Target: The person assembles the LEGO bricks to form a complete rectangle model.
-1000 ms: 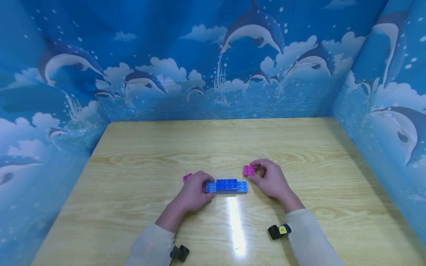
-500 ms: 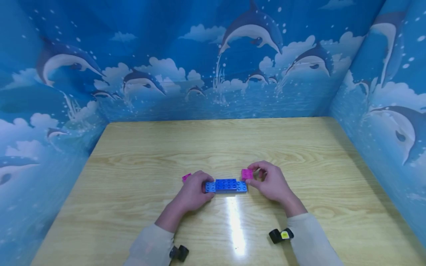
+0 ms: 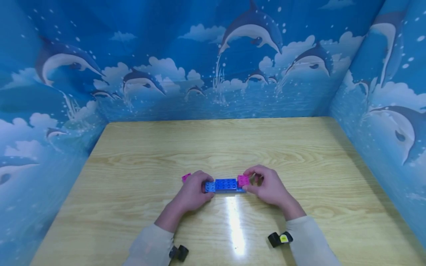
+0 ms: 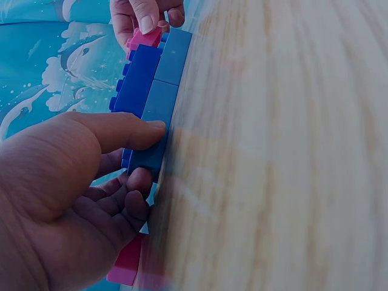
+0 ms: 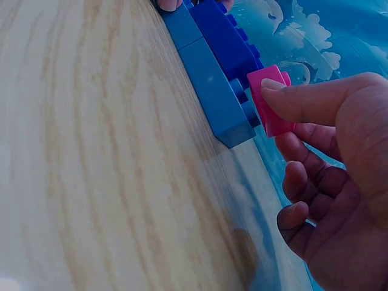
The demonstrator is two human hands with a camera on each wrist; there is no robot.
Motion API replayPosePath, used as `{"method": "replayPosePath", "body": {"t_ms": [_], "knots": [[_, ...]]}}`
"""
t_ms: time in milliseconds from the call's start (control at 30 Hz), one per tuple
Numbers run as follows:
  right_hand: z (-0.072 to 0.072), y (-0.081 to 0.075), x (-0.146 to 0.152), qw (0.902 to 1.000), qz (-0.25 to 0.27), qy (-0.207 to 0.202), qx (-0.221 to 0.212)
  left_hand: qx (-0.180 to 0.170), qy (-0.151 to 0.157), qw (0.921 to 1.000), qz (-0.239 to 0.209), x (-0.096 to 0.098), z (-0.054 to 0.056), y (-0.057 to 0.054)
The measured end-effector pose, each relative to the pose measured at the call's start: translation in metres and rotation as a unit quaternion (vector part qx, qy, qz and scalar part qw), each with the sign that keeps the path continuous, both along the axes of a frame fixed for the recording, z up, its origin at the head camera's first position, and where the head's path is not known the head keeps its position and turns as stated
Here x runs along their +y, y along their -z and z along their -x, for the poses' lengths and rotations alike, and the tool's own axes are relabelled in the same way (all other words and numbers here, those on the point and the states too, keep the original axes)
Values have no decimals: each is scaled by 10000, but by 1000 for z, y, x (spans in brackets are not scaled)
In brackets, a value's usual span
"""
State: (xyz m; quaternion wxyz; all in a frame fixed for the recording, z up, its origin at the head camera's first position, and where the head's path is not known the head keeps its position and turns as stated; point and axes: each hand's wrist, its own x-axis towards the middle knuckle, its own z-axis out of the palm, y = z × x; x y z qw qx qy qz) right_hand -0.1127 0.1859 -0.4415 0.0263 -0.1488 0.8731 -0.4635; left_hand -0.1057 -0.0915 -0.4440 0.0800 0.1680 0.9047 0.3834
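Two light blue bricks [image 5: 215,91] lie end to end on the table, with a dark blue brick [image 3: 225,184] stacked across their joint. My left hand [image 3: 194,191] grips the left end of this row, thumb on the near side. Between thumb and fingers my right hand [image 3: 269,186] pinches a pink brick [image 5: 270,100]. In the right wrist view that brick is slightly tilted, right over the studs of the right light blue brick, beside the dark blue one. A second pink brick [image 3: 186,177] lies behind the left hand, partly hidden by it.
The wood-grain table [image 3: 149,147] carries the bricks. A blue dolphin-print curtain [image 3: 186,55] rises along its back and both sides. Black wrist devices [image 3: 280,239] sit at both sleeves.
My right hand has moved left and toward the near side, carrying the pink brick from behind the row to above its right end. The left hand has stayed in place.
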Motion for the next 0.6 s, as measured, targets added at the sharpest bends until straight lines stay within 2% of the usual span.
{"method": "replayPosePath", "body": {"t_ms": [600], "knots": [[-1, 0, -2, 9997, -90, -225, -99, 27, 23, 10000, -24, 0, 0, 1]]}}
